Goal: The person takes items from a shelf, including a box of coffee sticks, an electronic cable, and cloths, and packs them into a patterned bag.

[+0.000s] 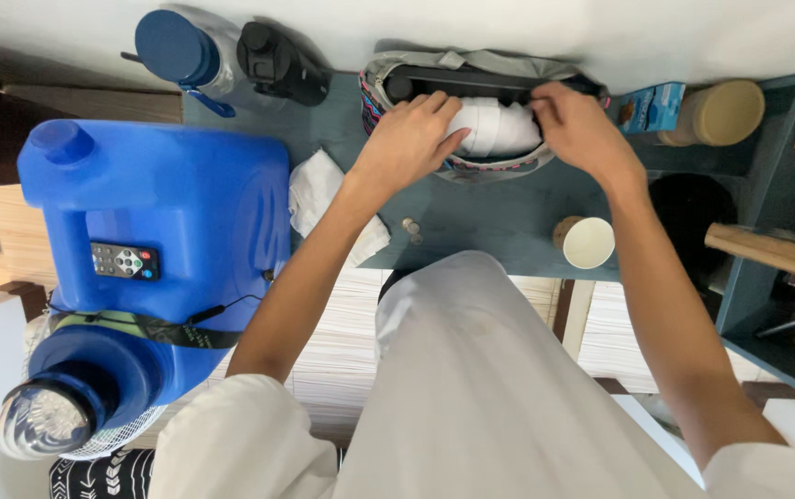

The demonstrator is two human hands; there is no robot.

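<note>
Paper cup point(586, 242): stood nearest on the blue-grey table point(499, 222), open mouth up; contents unclear.
Coins point(410, 227): lay on the table, just beside a folded white cloth point(319, 189).
Left hand point(408, 139): fingers pressed together on the white roll point(494, 127).
Right hand point(580, 129): fingertips pinched the roll's right end.
White roll: lay inside the open pouch point(471, 92), long axis left-right.
Bottles point(222, 55): stood far left, by the wall.

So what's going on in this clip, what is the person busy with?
A person stands at a blue-grey table with both hands in an open patterned pouch. The left hand presses on a rolled white cloth inside it, and the right hand has a grip on the pouch's upper edge. A folded white cloth, some coins and a paper cup lie nearby.
</note>
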